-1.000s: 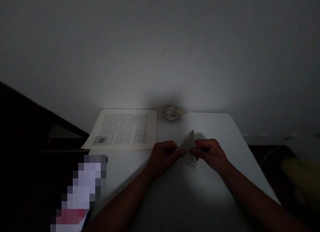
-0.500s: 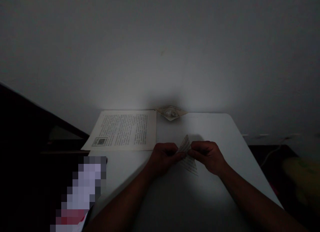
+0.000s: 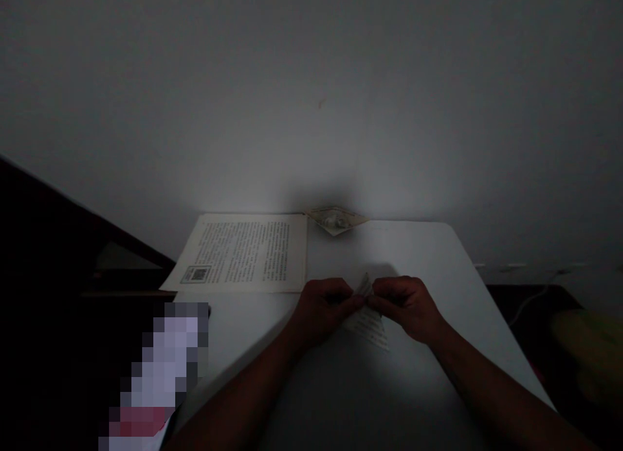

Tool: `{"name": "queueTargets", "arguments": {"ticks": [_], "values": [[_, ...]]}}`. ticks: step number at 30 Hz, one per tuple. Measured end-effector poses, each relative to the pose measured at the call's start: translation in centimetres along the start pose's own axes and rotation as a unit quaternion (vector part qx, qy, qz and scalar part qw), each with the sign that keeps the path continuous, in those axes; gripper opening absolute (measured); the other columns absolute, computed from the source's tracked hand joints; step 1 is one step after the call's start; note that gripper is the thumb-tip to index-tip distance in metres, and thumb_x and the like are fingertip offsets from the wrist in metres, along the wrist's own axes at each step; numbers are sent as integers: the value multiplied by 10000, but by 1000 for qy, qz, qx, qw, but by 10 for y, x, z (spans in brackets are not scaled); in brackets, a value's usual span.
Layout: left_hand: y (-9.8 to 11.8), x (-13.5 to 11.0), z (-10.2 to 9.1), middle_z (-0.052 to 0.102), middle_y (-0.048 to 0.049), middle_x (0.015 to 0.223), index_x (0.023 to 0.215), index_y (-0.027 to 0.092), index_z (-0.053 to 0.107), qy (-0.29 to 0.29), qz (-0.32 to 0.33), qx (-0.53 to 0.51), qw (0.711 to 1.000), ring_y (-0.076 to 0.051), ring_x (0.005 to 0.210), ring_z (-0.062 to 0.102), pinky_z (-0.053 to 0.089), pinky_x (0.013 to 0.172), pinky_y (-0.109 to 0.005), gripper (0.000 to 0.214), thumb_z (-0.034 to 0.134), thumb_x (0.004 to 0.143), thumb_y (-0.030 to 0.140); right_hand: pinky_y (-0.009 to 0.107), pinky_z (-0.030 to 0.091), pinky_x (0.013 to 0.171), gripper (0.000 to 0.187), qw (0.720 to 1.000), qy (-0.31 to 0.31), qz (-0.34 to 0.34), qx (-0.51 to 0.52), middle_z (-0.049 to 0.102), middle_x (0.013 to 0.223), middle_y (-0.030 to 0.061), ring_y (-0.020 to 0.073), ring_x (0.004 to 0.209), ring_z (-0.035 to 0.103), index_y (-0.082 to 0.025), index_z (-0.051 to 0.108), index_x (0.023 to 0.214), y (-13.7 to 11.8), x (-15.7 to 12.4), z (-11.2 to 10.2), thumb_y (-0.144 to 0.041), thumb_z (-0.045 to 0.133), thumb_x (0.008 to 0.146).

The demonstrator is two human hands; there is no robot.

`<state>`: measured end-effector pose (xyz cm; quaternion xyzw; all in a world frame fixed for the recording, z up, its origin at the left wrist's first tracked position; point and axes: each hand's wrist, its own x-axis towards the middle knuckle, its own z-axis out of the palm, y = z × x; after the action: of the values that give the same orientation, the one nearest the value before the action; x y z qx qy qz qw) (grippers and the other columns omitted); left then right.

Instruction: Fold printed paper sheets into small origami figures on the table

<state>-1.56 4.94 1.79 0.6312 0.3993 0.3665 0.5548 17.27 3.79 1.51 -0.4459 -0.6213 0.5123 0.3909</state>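
Note:
Between my two hands is a folded piece of printed paper [image 3: 368,324], its narrow tip pointing up and a wider part hanging below the fingers. My left hand [image 3: 324,308] pinches it from the left, thumb in front. From the right, my right hand [image 3: 406,302] pinches the same paper, and the two thumbs nearly meet at its middle. Both hands are closed on it, just above the white table [image 3: 409,250]. My fingers cover part of the folds.
A stack of printed sheets [image 3: 243,253] lies at the back left of the table. Beside it, against the wall [image 3: 321,146], stands a folded paper boat-like shape [image 3: 335,220]. A blurred-out bright object [image 3: 163,353] is at the left edge. A cable [image 3: 530,298] hangs at right.
The folded paper has tipped down slightly, with its top tip lower and its bottom corner nearer me. My thumbs have come closer together. The view has shifted a little.

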Motion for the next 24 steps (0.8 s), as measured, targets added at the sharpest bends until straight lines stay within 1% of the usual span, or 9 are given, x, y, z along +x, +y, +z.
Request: {"name": "queueTargets", "arguments": {"ticks": [4, 8, 13, 16, 18, 24], "values": [[0, 0, 0, 445, 45, 545, 566, 140, 555, -19, 7, 2, 1000, -79, 539, 389, 312, 535, -216, 311, 659, 752, 366, 225, 346, 477, 250, 1000, 20, -3, -13, 475, 545, -30, 90, 515, 416, -156, 618, 600, 2, -1, 0, -349, 731, 712], [-3, -2, 3, 409, 52, 540, 554, 139, 528, -40, -2, -4, 999, -76, 537, 361, 296, 527, -215, 319, 655, 752, 355, 220, 330, 456, 239, 999, 33, -21, -26, 476, 532, -31, 83, 496, 405, -158, 623, 596, 3, -3, -2, -332, 720, 728], [-2, -3, 6, 360, 59, 531, 527, 140, 480, -70, -9, -5, 998, -69, 528, 323, 266, 505, -211, 338, 649, 750, 329, 231, 376, 459, 257, 996, 76, -30, -29, 533, 531, -5, 104, 498, 475, -163, 640, 587, 2, -2, -3, -352, 692, 753], [0, -3, 6, 357, 60, 526, 525, 142, 482, -77, -18, -8, 997, -70, 525, 321, 276, 508, -210, 337, 653, 740, 337, 233, 384, 446, 247, 995, 92, -26, -24, 551, 518, 1, 109, 485, 487, -170, 650, 586, 3, -2, -2, -350, 697, 748], [0, -3, 6, 355, 61, 524, 530, 143, 486, -80, -25, -13, 996, -71, 524, 322, 278, 508, -211, 330, 651, 738, 340, 232, 387, 442, 229, 995, 95, -23, -12, 561, 522, 2, 110, 483, 495, -174, 657, 597, 3, -2, -2, -341, 700, 748], [0, -4, 6, 358, 61, 532, 536, 146, 482, -87, -28, -1, 996, -70, 518, 321, 264, 500, -214, 342, 645, 743, 364, 236, 399, 441, 207, 996, 80, -14, 24, 566, 511, 0, 110, 470, 511, -172, 666, 638, 2, -2, -4, -338, 697, 757]]}}
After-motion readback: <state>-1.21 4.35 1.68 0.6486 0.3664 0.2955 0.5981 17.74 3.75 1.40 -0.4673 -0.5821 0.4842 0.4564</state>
